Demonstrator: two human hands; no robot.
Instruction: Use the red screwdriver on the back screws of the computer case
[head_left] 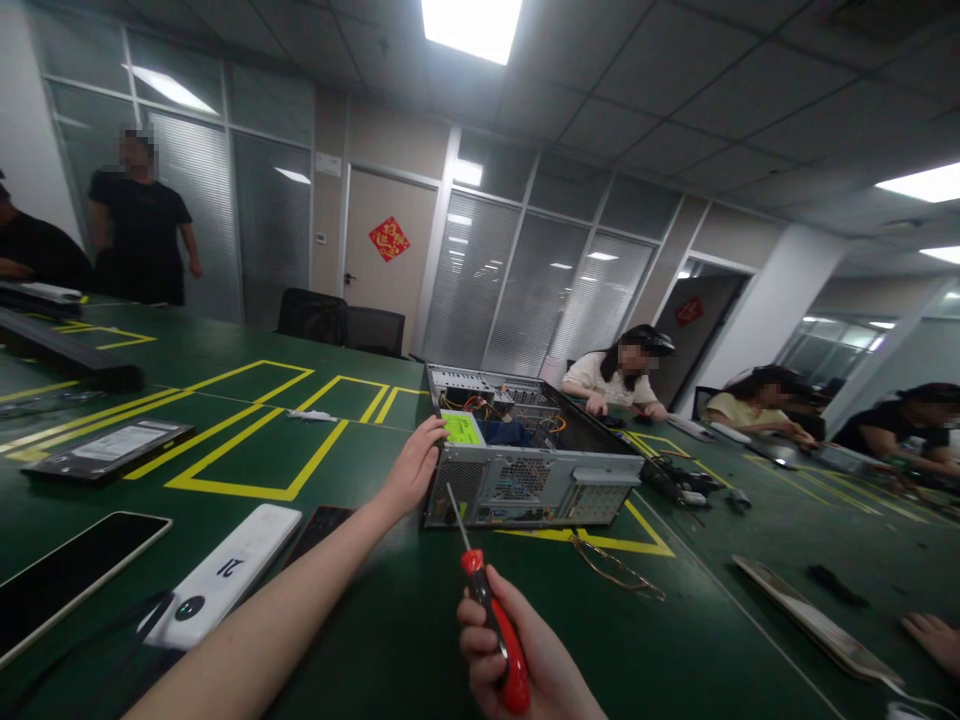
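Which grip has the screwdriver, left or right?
The right grip, wrapped around the red-and-black handle of the screwdriver; the left grip instead rests against the computer case.

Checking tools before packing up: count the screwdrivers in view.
1: the screwdriver in the right hand, its shaft pointing toward the case. Others may be hidden inside the case or among the distant clutter.

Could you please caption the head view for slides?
Right hand holds a screwdriver; left hand touches an open computer case.
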